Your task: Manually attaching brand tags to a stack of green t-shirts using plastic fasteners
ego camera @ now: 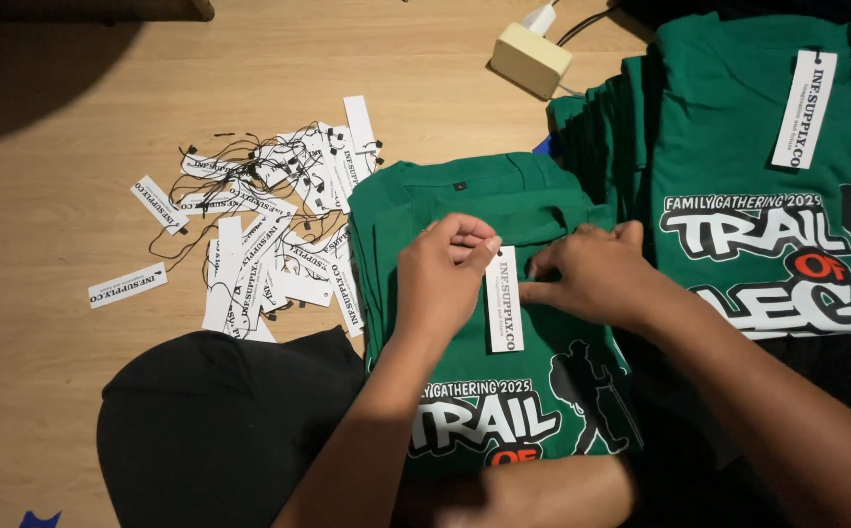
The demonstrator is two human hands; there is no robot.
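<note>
A folded green T-shirt (445,200) with a white and black print lies on the wooden floor in front of me. A narrow white paper tag (504,315) rests on its chest below the collar. My left hand (442,274) pinches the top of the tag at the collar. Just to the tag's right, my right hand (591,274) presses its fingertips on the shirt fabric, touching the tag's edge.
A heap of loose white tags with black strings (259,220) lies on the wooden floor (44,196) to the left. A stack of tagged green shirts (738,127) sits at right. A cream power adapter (531,59) is behind. My dark-clothed knee (220,430) is lower left.
</note>
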